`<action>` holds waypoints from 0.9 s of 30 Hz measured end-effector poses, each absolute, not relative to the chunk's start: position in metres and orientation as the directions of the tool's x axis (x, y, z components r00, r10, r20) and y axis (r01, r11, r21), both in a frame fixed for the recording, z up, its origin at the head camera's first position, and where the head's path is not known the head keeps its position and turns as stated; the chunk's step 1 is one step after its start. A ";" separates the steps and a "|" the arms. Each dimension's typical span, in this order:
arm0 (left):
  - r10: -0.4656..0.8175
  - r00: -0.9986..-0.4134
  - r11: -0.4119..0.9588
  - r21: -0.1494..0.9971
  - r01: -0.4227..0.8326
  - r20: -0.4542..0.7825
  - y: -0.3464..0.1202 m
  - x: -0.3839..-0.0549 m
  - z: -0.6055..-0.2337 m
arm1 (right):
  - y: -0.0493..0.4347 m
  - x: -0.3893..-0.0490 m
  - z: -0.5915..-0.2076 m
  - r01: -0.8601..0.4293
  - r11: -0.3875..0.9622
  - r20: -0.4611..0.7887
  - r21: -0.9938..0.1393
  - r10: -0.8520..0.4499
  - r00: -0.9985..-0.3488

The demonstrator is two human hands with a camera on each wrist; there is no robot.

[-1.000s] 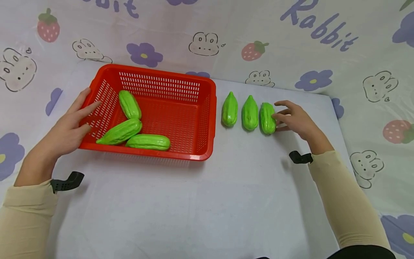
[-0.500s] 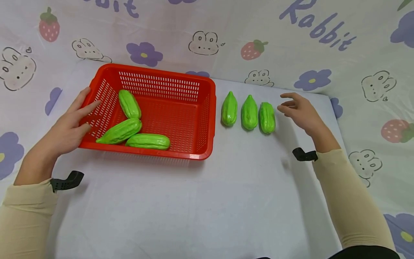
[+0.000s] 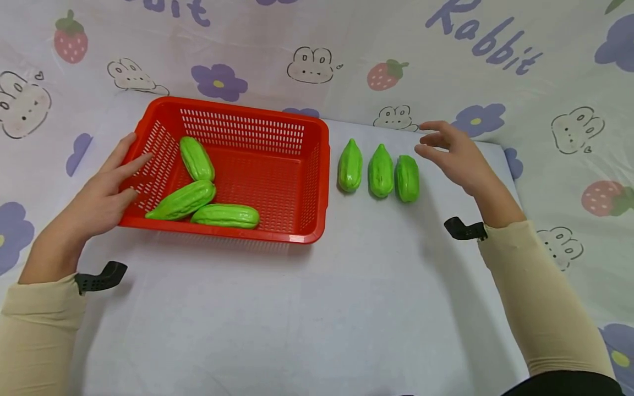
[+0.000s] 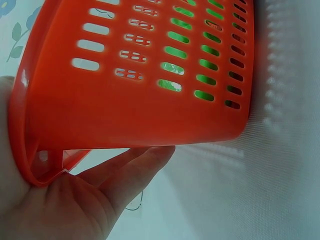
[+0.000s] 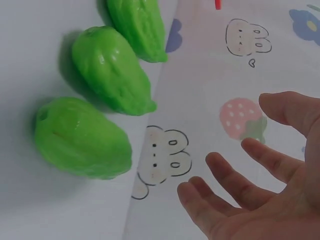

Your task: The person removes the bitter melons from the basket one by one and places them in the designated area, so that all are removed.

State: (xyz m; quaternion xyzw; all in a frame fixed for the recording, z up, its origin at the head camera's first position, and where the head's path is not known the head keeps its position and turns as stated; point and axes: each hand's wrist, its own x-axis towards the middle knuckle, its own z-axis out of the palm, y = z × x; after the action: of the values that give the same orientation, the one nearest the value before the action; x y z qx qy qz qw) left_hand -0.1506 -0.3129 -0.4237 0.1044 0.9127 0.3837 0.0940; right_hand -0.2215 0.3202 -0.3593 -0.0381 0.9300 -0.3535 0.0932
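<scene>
Your red plastic basket [image 3: 289, 237] is holding three bright green gourds, and here's how they're lying: the upper gourd [image 3: 197, 158] is touching the slanting gourd [image 3: 182, 200] end-on, while the lower gourd [image 3: 225, 215] is stretching along the near wall. Your left hand [image 3: 101, 201] is gripping the left rim, some fingers showing over it, others outside.

Over on the white counter [image 3: 277, 319], three more are lining up: first gourd [image 3: 350, 165], middle gourd [image 3: 381, 171], end gourd [image 3: 408, 179]. A narrow strip is separating basket and first gourd; a broad stretch is running along the near side. Your right hand [image 3: 455, 154] is hovering over the back edge, fingers apart and loosely bending, near the end gourd but not touching.

And they're gleaming, ridged and lumpy, the first and middle gourds tapering to nubby tips, the end gourd looking blunter!
</scene>
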 end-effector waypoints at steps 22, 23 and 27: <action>0.260 -0.961 0.693 0.711 0.117 -0.096 -0.315 -0.150 -0.423 | 0.283 -0.217 -0.320 -0.127 0.704 -0.084 -0.699 -0.257 -0.963; 0.259 -0.961 0.698 0.707 0.115 -0.099 -0.315 -0.150 -0.423 | 0.281 -0.217 -0.318 -0.128 0.706 -0.087 -0.697 -0.260 -0.962; 0.265 -0.959 0.693 0.712 0.116 -0.101 -0.313 -0.151 -0.422 | 0.273 -0.216 -0.311 -0.137 0.717 -0.099 -0.684 -0.277 -0.956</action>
State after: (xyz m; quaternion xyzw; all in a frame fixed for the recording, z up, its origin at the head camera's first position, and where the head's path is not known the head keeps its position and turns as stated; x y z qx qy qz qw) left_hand -0.1514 -0.3134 -0.4221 0.1040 0.9148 0.3777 0.0984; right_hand -0.2163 0.2728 -0.3111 -0.1122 0.9214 -0.3591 0.0974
